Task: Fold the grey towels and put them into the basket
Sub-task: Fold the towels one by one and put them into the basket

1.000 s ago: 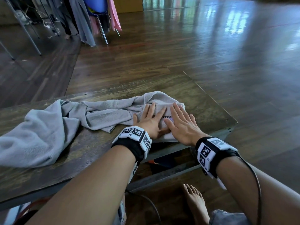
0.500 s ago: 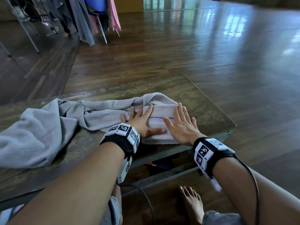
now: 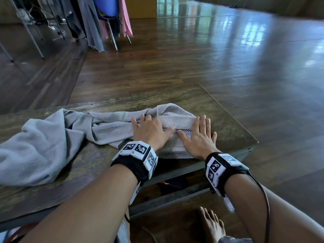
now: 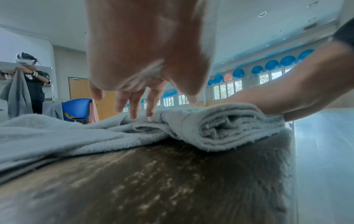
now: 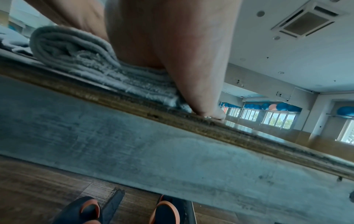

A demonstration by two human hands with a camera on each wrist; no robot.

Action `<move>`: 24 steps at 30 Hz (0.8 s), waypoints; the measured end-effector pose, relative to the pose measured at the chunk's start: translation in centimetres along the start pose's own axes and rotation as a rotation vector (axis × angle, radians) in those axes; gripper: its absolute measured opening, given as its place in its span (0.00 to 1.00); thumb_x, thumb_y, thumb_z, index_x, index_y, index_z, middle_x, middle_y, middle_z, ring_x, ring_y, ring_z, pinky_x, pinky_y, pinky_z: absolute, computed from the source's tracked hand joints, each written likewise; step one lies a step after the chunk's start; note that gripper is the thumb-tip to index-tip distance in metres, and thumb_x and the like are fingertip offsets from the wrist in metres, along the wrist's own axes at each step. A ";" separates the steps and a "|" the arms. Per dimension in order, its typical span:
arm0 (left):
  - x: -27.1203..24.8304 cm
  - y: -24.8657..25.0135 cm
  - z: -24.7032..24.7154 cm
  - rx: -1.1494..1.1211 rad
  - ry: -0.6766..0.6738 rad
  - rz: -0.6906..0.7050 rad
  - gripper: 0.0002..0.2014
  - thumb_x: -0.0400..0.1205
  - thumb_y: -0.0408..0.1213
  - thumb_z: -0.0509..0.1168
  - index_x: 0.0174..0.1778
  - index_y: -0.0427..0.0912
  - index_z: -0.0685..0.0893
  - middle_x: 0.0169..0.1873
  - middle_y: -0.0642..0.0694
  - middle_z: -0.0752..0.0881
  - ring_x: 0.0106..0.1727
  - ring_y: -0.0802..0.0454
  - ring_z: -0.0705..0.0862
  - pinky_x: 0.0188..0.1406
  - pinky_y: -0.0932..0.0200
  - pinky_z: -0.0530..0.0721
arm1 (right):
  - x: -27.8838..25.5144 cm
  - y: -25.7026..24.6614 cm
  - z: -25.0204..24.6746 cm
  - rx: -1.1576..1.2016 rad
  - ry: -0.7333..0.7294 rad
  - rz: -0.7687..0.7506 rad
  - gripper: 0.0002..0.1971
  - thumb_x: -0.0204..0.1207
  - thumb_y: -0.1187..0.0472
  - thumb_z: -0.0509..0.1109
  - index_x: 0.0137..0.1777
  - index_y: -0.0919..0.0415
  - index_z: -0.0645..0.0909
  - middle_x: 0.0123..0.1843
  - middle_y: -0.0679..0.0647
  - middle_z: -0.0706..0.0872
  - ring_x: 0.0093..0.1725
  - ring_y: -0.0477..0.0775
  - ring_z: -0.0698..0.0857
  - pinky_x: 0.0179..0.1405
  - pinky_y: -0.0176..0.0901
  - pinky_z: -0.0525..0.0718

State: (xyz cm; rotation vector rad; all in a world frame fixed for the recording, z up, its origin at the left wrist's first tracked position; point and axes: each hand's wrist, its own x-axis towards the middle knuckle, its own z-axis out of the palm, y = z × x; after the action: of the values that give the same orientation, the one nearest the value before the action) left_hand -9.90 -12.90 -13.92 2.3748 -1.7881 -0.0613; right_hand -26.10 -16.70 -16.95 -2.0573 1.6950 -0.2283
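Two flat hands press a folded grey towel at the near right corner of a worn tabletop (image 3: 219, 109). The left hand (image 3: 150, 132) lies palm down with fingers spread and straight on the folded towel's (image 3: 177, 120) left part, its fingertips reaching the far edge of the fold where the cloth rises into a ridge; the left wrist view shows those fingertips (image 4: 134, 112) touching the top layer, gripping nothing. The right hand (image 3: 199, 137) lies flat beside it on the right part of the fold, fingers together and pointing away from the body, thumb angled in toward the left hand's, holding nothing either; the right wrist view shows its outer edge (image 5: 203, 106) down at the towel's right end, near the tabletop's front rim. The stack (image 5: 80, 57) shows several layers, with a checked woven band (image 3: 177, 129) running left to right between the hands. Its long axis appears to run across the person's body, so each hand covers one end, neither clearly nearer. To the left, a loose grey towel (image 3: 38, 146) sprawls unfolded across the tabletop, one twisted arm reaching to the folded piece and touching or passing under it beside the left hand, which is the nearer hand to it; whether the two are one cloth cannot be told. No basket appears in any view, so the direction of the carry cannot be judged.
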 end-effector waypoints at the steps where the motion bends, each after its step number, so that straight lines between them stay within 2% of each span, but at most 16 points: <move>1: 0.0 0.0 -0.2 -0.037 0.055 -0.034 0.27 0.81 0.62 0.56 0.54 0.41 0.85 0.69 0.38 0.79 0.76 0.39 0.69 0.79 0.35 0.58 | 0.2 -0.1 0.0 0.001 -0.005 0.001 0.50 0.81 0.27 0.49 0.89 0.59 0.33 0.90 0.53 0.29 0.87 0.52 0.27 0.86 0.67 0.36; 3: 0.2 -0.1 -0.4 -0.122 0.077 -0.109 0.21 0.82 0.53 0.58 0.45 0.38 0.87 0.61 0.37 0.83 0.68 0.38 0.76 0.71 0.41 0.72 | 0.5 -0.1 0.0 -0.006 -0.013 -0.005 0.51 0.80 0.26 0.48 0.89 0.59 0.32 0.90 0.52 0.29 0.87 0.51 0.26 0.85 0.69 0.35; 5: 0.4 -0.3 -0.4 -0.274 0.016 -0.134 0.20 0.82 0.52 0.59 0.37 0.38 0.83 0.45 0.40 0.87 0.53 0.39 0.85 0.57 0.44 0.83 | 0.7 0.0 0.2 -0.011 -0.016 -0.017 0.51 0.79 0.25 0.47 0.89 0.58 0.32 0.90 0.51 0.29 0.86 0.50 0.25 0.85 0.70 0.34; 7: 0.7 -0.4 -0.2 -0.468 -0.086 -0.145 0.20 0.80 0.53 0.64 0.31 0.41 0.77 0.30 0.46 0.83 0.36 0.44 0.84 0.40 0.50 0.84 | 0.9 0.1 0.4 -0.015 -0.016 -0.033 0.52 0.78 0.24 0.46 0.89 0.57 0.32 0.90 0.49 0.28 0.86 0.48 0.24 0.84 0.71 0.33; 8: 0.8 -0.3 -0.1 -0.538 -0.129 -0.157 0.19 0.78 0.53 0.66 0.32 0.41 0.77 0.28 0.47 0.82 0.33 0.47 0.83 0.35 0.53 0.81 | 0.9 0.1 0.5 -0.016 -0.020 -0.040 0.52 0.78 0.24 0.46 0.89 0.57 0.32 0.89 0.49 0.27 0.85 0.48 0.23 0.83 0.71 0.32; 10: 1.1 -0.4 -0.1 -0.608 -0.170 -0.175 0.18 0.77 0.53 0.70 0.36 0.40 0.80 0.32 0.47 0.84 0.36 0.48 0.84 0.33 0.56 0.77 | 1.0 0.2 0.5 0.012 -0.042 -0.044 0.52 0.78 0.23 0.45 0.88 0.55 0.29 0.89 0.47 0.26 0.84 0.47 0.22 0.81 0.70 0.29; 12: 1.3 -0.3 -0.3 -0.657 -0.150 -0.179 0.16 0.76 0.50 0.70 0.33 0.40 0.80 0.31 0.47 0.84 0.36 0.48 0.83 0.33 0.58 0.75 | 1.2 0.2 -0.1 0.103 -0.066 -0.020 0.50 0.78 0.24 0.44 0.88 0.52 0.26 0.88 0.46 0.25 0.85 0.47 0.22 0.81 0.67 0.27; 15: 1.1 0.3 -1.3 -0.769 -0.064 -0.164 0.19 0.74 0.45 0.67 0.21 0.45 0.68 0.18 0.51 0.73 0.23 0.51 0.74 0.27 0.59 0.70 | 1.2 0.3 -1.1 0.267 -0.069 0.052 0.46 0.81 0.26 0.42 0.87 0.50 0.25 0.89 0.52 0.26 0.87 0.54 0.26 0.83 0.63 0.29; 17: 0.9 0.7 -2.2 -0.861 -0.026 -0.131 0.21 0.74 0.43 0.66 0.19 0.47 0.63 0.14 0.52 0.66 0.17 0.53 0.66 0.22 0.60 0.65 | 1.2 0.0 -1.4 0.310 -0.041 0.090 0.45 0.82 0.27 0.40 0.88 0.53 0.28 0.90 0.57 0.29 0.87 0.56 0.27 0.85 0.62 0.32; 19: 0.8 0.7 -2.9 -0.942 -0.022 -0.110 0.21 0.74 0.42 0.64 0.20 0.47 0.61 0.14 0.53 0.64 0.15 0.54 0.62 0.19 0.61 0.62 | 1.0 -0.9 -1.8 0.340 0.001 0.102 0.44 0.83 0.28 0.40 0.89 0.56 0.32 0.90 0.57 0.32 0.88 0.56 0.29 0.85 0.64 0.35; 20: 0.6 0.6 -3.3 -0.981 -0.022 -0.113 0.21 0.74 0.42 0.64 0.20 0.47 0.61 0.14 0.53 0.63 0.15 0.54 0.61 0.19 0.61 0.61 | 0.9 -1.6 -2.1 0.354 0.035 0.099 0.44 0.83 0.28 0.41 0.89 0.57 0.36 0.91 0.57 0.36 0.89 0.57 0.32 0.85 0.66 0.39; 22: 0.3 0.0 -4.2 -1.066 -0.005 -0.144 0.20 0.72 0.42 0.65 0.19 0.48 0.62 0.14 0.54 0.64 0.16 0.54 0.63 0.20 0.61 0.63 | 0.7 -3.4 -3.1 0.380 0.118 0.091 0.43 0.83 0.29 0.42 0.88 0.60 0.47 0.89 0.59 0.50 0.88 0.61 0.46 0.84 0.67 0.50; 24: -0.6 -1.3 -5.8 -1.118 0.023 -0.162 0.15 0.71 0.44 0.66 0.20 0.48 0.70 0.15 0.54 0.70 0.17 0.56 0.69 0.19 0.62 0.68 | 0.1 -5.8 -4.4 0.447 0.150 0.039 0.42 0.83 0.28 0.44 0.85 0.61 0.59 0.84 0.61 0.63 0.83 0.63 0.60 0.81 0.66 0.61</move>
State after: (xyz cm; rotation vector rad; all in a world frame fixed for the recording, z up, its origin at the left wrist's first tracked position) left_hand -8.08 -11.29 -8.41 1.6318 -1.0495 -0.8053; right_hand -22.76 -17.12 -10.55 -1.7073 1.5894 -0.6961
